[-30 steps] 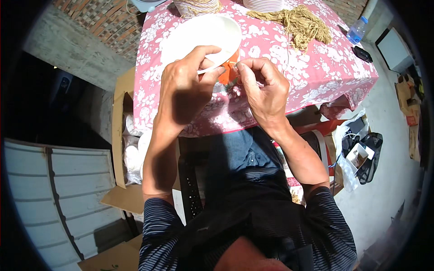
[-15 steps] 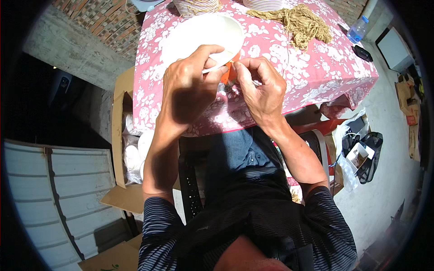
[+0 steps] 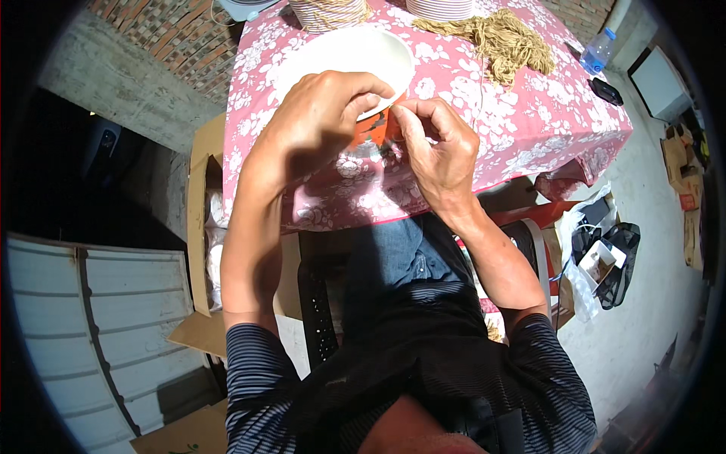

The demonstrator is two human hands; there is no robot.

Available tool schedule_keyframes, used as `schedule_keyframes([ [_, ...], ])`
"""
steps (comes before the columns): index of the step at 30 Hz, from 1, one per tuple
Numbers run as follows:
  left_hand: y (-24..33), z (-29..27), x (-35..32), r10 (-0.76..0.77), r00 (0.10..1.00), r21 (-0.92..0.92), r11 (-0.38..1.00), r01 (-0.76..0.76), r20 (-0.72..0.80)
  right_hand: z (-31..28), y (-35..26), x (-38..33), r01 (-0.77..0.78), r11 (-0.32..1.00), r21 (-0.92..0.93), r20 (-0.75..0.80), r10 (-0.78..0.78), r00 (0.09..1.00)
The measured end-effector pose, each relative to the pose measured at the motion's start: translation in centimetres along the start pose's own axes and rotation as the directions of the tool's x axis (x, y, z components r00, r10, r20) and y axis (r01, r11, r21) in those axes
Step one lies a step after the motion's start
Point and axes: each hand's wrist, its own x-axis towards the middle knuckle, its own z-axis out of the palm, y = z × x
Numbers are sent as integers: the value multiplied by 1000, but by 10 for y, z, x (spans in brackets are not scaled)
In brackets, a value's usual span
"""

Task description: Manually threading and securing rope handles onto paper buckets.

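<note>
A round white-lined tub with an orange, dark-patterned outer wall rests tilted on the table's near part. My left hand is closed over its near rim, fingers curled at the edge. At the same rim, just to the right, my right hand pinches thumb and forefinger together against the tub. Whatever lies between those fingertips is too small to make out. Beyond it a tan bundle of cord lies loose on the cloth, and a thin strand hangs from it toward my right hand.
Two stacks of white-rimmed tubs, the left stack and right stack, stand at the far side of the floral tablecloth. A water bottle and black object sit right. An open carton stands left.
My left hand has shifted slightly, its forearm swinging left, and its fingers now curl over the rim. The tub has tipped a little, showing more orange wall. My right hand has barely moved.
</note>
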Motion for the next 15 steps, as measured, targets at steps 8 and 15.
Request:
schedule_keyframes([
  [8, -10, -8, 12, -105, 967, -62, 991, 122, 234, 0, 1, -1, -42, 998, 47, 0, 42, 999],
  [15, -9, -8, 13, -105, 969, -8, 994, 110, 225, -10, -8, 8, -94, 989, 110, 76, 86, 993],
])
